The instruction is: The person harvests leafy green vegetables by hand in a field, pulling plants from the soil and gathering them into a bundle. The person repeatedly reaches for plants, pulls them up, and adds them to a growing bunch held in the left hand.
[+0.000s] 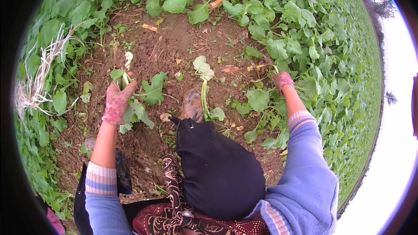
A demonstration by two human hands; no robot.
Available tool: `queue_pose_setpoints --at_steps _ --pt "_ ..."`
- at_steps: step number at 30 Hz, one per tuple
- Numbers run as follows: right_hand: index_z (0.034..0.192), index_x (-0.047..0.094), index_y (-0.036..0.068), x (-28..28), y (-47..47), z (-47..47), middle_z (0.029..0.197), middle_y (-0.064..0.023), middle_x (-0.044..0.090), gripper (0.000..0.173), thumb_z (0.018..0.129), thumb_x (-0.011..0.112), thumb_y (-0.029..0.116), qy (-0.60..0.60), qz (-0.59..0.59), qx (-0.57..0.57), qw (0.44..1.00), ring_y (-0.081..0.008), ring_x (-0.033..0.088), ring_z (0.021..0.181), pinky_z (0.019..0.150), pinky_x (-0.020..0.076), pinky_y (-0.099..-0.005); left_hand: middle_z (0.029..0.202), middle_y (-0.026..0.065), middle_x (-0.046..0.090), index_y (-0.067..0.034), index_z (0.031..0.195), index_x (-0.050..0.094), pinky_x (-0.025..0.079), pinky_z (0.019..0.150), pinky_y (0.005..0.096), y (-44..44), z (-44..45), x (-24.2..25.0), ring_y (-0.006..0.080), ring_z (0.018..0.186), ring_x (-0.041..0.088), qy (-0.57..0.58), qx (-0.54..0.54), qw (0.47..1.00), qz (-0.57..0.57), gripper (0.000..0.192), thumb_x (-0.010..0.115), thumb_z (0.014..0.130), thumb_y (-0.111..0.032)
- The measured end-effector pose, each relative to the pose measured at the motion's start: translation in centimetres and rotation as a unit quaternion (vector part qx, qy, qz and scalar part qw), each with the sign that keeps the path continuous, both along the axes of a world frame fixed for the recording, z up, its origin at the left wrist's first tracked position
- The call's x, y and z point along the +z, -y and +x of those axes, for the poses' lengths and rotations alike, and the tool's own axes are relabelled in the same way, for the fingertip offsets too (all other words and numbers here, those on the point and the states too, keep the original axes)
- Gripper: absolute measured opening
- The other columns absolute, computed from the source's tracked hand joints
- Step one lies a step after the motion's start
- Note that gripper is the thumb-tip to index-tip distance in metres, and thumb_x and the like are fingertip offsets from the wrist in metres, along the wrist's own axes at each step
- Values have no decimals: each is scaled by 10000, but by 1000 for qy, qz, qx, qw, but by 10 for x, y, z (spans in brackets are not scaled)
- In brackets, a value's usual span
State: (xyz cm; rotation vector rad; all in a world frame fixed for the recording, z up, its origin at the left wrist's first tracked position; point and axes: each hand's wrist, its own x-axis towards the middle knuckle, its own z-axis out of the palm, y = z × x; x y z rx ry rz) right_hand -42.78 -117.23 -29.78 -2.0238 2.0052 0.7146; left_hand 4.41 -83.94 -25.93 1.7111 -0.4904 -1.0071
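My left hand (119, 99), in a muddy pink patterned glove, is closed around the stems of several leafy green plants (153, 88), whose leaves hang out on both sides. On the right, my right hand (282, 81), gloved alike, reaches into the edge of the leafy crop (277, 49); its fingers are at a pale stem, and leaves partly hide the grip. Between the hands, a pulled plant with long pale green stems (204, 96) lies beside my muddy shoe (193, 106).
Dense broad-leaved plants (326, 71) border the brown soil (173, 39) at the top and right. A bundle of dry whitish stalks or roots (40, 78) lies on the leaves at left. Short dry stalk pieces (149, 27) lie on the soil. Something pink (55, 220) shows at lower left.
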Motion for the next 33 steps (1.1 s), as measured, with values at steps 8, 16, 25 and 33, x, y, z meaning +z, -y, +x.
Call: queue_pose_setpoints --at_steps 8,16,25,33 --pt "1109 651 67 91 -40 117 1060 -199 641 422 822 644 377 340 -58 112 932 -323 578 1037 907 436 -402 884 16 635 -53 1090 594 481 734 251 22 -14 29 101 789 599 -97 -12 994 -41 257 669 847 -84" --pt "1098 624 33 105 -123 315 981 -26 651 275 892 641 214 725 328 -99 597 -123 611 891 799 494 -264 854 38 651 -46 1113 561 506 707 251 42 -24 58 115 779 621 -139 -19 977 -162 251 641 881 -99" --pt "1068 618 -30 66 -123 351 977 -86 654 332 861 635 228 470 -35 250 846 -120 597 859 755 483 -286 867 36 646 -66 1096 596 521 679 256 -8 40 27 127 759 628 -64 190 971 -132 248 653 854 -70" --pt "1010 672 23 75 -83 336 878 -35 677 281 827 648 235 467 48 168 867 -136 620 786 700 483 -304 842 8 617 -41 1023 610 478 672 250 -14 60 26 101 716 582 23 165 982 -89 223 656 805 -40"
